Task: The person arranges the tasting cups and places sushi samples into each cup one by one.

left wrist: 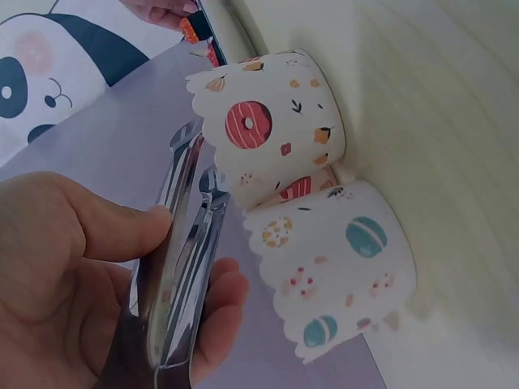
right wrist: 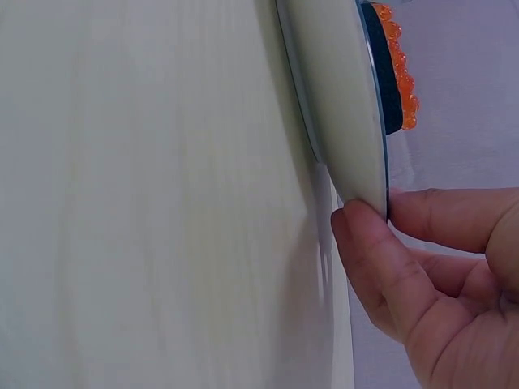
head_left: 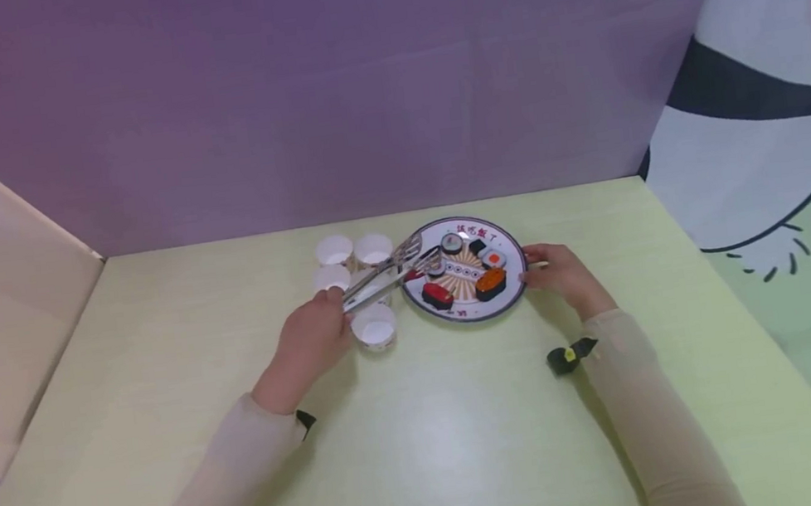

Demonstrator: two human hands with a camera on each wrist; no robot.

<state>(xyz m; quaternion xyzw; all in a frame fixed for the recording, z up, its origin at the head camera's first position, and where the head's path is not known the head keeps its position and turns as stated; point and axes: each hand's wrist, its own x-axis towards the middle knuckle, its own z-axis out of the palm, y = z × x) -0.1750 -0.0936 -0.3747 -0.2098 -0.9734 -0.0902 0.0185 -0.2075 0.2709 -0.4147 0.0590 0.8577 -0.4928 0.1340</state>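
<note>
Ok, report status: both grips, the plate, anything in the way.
Left grip holding tongs. Right grip pinching plate by its right edge. Sushi pieces on plate. Paper cups close by plate's left, possibly in the tongs' way.

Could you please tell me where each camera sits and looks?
Head: on the head, facing forward and down at the table; left hand, right hand, sleeves show.
Left wrist: on left wrist, facing tongs and cups; left hand shows, right hand partly.
Right wrist: on right wrist, facing the plate; right hand shows.
Head and left wrist share the tongs.
</note>
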